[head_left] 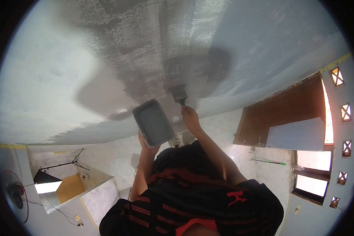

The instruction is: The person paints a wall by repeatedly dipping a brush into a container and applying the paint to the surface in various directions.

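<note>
My right hand (190, 118) is closed around the handle of a paintbrush (179, 93). Its wide bristles, coated in grey, lie at or very near the wall (161, 74) in front of me; contact is hard to tell. A shallow rectangular tray (153, 122) with grey paint inside rests in my left hand (148, 144), which grips it from below and behind. The tray hides most of those fingers. Wet-looking dark grey patches and streaks cover the wall's middle, with paler areas on the left. Shadows fall across the wall around the brush and tray.
To the right is a brown wooden door panel (283, 106) with a pale sheet (297, 133) against it, plus a window (312, 171) and patterned vent blocks (345, 113). On the left are a lamp on a stand (47, 183), a fan (15, 195) and loose cables.
</note>
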{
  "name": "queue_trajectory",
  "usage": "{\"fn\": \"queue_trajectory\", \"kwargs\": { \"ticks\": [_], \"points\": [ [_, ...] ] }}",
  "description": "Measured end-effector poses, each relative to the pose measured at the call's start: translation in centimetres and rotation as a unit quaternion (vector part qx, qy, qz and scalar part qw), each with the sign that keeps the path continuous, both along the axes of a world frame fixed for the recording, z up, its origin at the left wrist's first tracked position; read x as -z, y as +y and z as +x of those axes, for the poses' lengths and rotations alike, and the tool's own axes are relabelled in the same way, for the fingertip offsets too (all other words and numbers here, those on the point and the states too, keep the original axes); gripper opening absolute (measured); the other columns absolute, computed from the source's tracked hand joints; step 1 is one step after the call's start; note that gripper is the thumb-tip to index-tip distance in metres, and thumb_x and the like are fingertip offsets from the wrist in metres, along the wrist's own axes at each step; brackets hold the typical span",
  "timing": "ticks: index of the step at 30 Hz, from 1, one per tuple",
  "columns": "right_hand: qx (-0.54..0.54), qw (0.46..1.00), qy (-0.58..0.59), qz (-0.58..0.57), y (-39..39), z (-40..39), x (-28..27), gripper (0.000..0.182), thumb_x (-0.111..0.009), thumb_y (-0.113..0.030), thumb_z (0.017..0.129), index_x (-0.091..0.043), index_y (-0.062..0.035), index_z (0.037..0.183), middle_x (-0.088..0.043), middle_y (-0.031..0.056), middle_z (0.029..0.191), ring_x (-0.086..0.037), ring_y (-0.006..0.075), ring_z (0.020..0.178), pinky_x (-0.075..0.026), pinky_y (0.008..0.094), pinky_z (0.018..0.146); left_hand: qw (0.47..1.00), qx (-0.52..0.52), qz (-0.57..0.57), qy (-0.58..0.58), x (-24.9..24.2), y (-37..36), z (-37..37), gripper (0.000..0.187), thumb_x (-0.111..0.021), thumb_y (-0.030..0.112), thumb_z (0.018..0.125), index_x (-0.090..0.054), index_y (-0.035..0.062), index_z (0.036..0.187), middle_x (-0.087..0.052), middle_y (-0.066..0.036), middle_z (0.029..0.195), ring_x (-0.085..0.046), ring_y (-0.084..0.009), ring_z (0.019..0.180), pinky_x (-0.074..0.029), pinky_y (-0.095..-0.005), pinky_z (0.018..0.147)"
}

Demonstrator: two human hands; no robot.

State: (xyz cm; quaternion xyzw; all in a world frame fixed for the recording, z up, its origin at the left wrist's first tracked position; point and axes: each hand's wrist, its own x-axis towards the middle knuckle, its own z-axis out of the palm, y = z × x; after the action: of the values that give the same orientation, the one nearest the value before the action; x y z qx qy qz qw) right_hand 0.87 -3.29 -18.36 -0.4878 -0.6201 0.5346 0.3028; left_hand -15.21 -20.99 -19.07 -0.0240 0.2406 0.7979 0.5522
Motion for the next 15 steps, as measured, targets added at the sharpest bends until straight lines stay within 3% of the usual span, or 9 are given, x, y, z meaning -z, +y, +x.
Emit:
{"fn": "queue_trajectory", "kwargs": {
  "ticks": [5, 8, 10, 11, 12, 13, 14, 15],
  "points": [
    [-0.019, 1.0, 0.001, -0.013, -2.0, 2.1, -0.6, 0.042, -0.057, -0.032, 0.112, -0.06, 0.0009, 0.085, -0.061, 0.0168, 0.069, -0.058, 0.0291, 0.06, -0.046, 0.0421, 0.062, 0.999, -0.01, 0.011, -0.035, -1.0, -0.2, -0.1, 0.048, -0.045, 0.042, 0.11, -0.062, 0.0101, 0.141, -0.071, -0.01, 0.133, -0.069, -0.0307, 0.12, -0.056, -0.0499, 0.105],
    [-0.02, 0.997, 0.044, -0.058, -3.5, 2.7, -7.1, 0.04, -0.056, -0.032, 0.112, -0.059, 0.0006, 0.088, -0.058, 0.0152, 0.065, -0.056, 0.0281, 0.055, -0.044, 0.041, 0.057, 1.0, -0.017, 0.004, -0.013, -1.6, 0.1, -0.1, 0.047, -0.045, 0.042, 0.11, -0.063, 0.0105, 0.14, -0.071, -0.009, 0.132, -0.069, -0.0304, 0.12, -0.057, -0.0495, 0.105],
    [-0.028, 0.994, 0.107, 0.014, -3.8, 1.9, -11.7, 0.038, -0.056, -0.032, 0.113, -0.058, -0.0005, 0.092, -0.054, 0.0157, 0.062, -0.056, 0.0305, 0.052, -0.042, 0.0412, 0.053, 1.0, -0.014, 0.003, 0.009, -1.6, 0.2, 0.0, 0.047, -0.045, 0.043, 0.11, -0.063, 0.0109, 0.14, -0.071, -0.009, 0.132, -0.069, -0.0303, 0.12, -0.057, -0.0494, 0.105],
    [-0.026, 0.994, 0.107, 0.012, -3.5, 1.4, -13.6, 0.038, -0.056, -0.032, 0.113, -0.058, -0.0005, 0.092, -0.054, 0.0157, 0.062, -0.056, 0.0305, 0.052, -0.042, 0.0412, 0.053, 1.0, 0.0, 0.019, -0.006, -1.3, 0.2, -0.1, 0.048, -0.046, 0.044, 0.11, -0.063, 0.0113, 0.141, -0.071, -0.009, 0.133, -0.069, -0.0304, 0.121, -0.056, -0.0493, 0.105],
    [-0.025, 0.993, 0.073, 0.087, -2.7, 0.8, -15.3, 0.038, -0.055, -0.033, 0.113, -0.058, -0.0013, 0.093, -0.055, 0.0168, 0.063, -0.056, 0.0334, 0.053, -0.042, 0.0423, 0.054, 0.999, 0.014, 0.037, -0.02, -1.1, 0.2, -0.2, 0.049, -0.046, 0.045, 0.11, -0.062, 0.0117, 0.142, -0.071, -0.009, 0.134, -0.069, -0.0305, 0.122, -0.056, -0.0492, 0.105],
    [-0.025, 0.986, 0.038, 0.164, -1.8, 0.1, -16.1, 0.037, -0.055, -0.034, 0.113, -0.058, -0.0021, 0.094, -0.055, 0.0179, 0.064, -0.057, 0.0364, 0.054, -0.042, 0.0433, 0.054, 0.999, 0.016, 0.037, -0.02, -1.1, 0.3, -0.1, 0.049, -0.046, 0.045, 0.11, -0.062, 0.0117, 0.142, -0.071, -0.009, 0.134, -0.069, -0.0305, 0.122, -0.056, -0.0492, 0.105],
    [-0.022, 0.985, 0.039, 0.164, -0.8, -0.7, -15.8, 0.037, -0.055, -0.034, 0.113, -0.058, -0.0021, 0.094, -0.055, 0.0179, 0.064, -0.057, 0.0364, 0.054, -0.042, 0.0433, 0.054, 0.999, 0.014, 0.033, -0.033, -1.1, 0.4, 0.0, 0.05, -0.047, 0.046, 0.109, -0.062, 0.0118, 0.142, -0.071, -0.009, 0.134, -0.069, -0.0306, 0.122, -0.056, -0.0494, 0.106],
    [-0.016, 0.986, 0.024, 0.163, 0.2, -1.6, -14.8, 0.039, -0.054, -0.036, 0.113, -0.057, -0.0025, 0.094, -0.057, 0.02, 0.066, -0.059, 0.0414, 0.058, -0.044, 0.0467, 0.056, 0.998, 0.011, 0.03, -0.046, -1.1, 0.5, 0.1, 0.05, -0.047, 0.047, 0.109, -0.062, 0.012, 0.142, -0.071, -0.009, 0.135, -0.069, -0.0307, 0.122, -0.055, -0.0496, 0.106]
  ]
}}
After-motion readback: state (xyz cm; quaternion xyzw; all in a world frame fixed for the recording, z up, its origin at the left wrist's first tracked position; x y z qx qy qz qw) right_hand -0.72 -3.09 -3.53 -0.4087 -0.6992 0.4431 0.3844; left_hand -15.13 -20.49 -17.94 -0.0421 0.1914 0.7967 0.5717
